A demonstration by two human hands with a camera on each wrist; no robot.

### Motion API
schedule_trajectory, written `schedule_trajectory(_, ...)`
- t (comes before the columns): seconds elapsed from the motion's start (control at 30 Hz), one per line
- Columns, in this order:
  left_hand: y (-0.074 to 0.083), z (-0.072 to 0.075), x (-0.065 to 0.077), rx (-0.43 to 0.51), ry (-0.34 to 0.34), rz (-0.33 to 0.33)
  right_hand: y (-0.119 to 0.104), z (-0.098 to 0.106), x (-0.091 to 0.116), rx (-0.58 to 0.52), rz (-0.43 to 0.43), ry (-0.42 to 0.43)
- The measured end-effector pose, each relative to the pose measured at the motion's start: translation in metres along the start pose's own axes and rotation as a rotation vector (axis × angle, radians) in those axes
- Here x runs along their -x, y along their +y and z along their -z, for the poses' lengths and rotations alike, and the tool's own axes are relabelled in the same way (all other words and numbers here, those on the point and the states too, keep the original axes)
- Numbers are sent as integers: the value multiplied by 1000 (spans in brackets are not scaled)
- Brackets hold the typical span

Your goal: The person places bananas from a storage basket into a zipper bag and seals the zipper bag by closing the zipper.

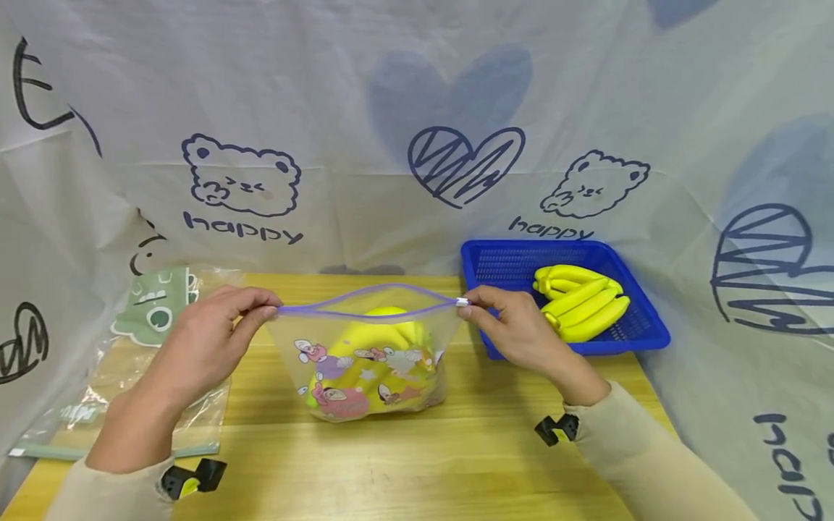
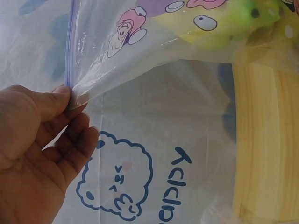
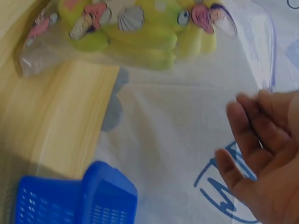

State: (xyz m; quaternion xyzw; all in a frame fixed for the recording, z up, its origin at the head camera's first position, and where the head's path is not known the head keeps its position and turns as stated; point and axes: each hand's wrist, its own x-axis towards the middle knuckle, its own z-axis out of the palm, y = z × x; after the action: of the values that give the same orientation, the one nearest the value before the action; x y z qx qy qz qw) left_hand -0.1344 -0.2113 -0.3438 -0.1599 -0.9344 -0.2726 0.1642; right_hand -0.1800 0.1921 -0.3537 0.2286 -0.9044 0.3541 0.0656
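- Plainly, both hands were occupied in the head view: the left hand (image 1: 211, 333) pinched one end of the zip bag (image 1: 329, 330) and the right hand (image 1: 521, 329) pinched the other beside the white slider (image 1: 462, 302), probably to keep the top stretched level. Its mouth gaped between them; yellow bananas (image 1: 384, 334) sat inside. Whether its base touched the worktop (image 1: 430, 463) was hard to tell. A blue basket (image 1: 508, 253) carrying another banana bunch (image 1: 586, 311) stood just beyond the right hand, perhaps for easy reach. A green-printed second bag (image 1: 153, 307) lay leftward, partly hidden by the left hand.
- In the left wrist view, thumb and fingers gripped the bag's corner, the spare fingers loosely bent; printed cloth (image 2: 140, 100) hung behind.
- In the right wrist view, blurred fingertips met the bag's edge; the slider could not be made out.
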Motion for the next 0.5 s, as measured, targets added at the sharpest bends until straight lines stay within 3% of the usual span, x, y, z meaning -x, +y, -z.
schedule_trajectory(0.13, -1, 6, 0, -13, -20, -4, -4, -5, 0, -3, -19, 83)
schedule_trajectory(0.27, 3, 11, -4, -19, -115, 26, -8, -6, 0, -38, -33, 106)
schedule_trajectory(0.37, 12, 13, -9, -6, -193, 48, -11, -5, -1, -50, -17, 87)
schedule_trajectory(0.5, 32, 11, -18, 2, -223, 15, -13, -4, -3, -42, 3, 80)
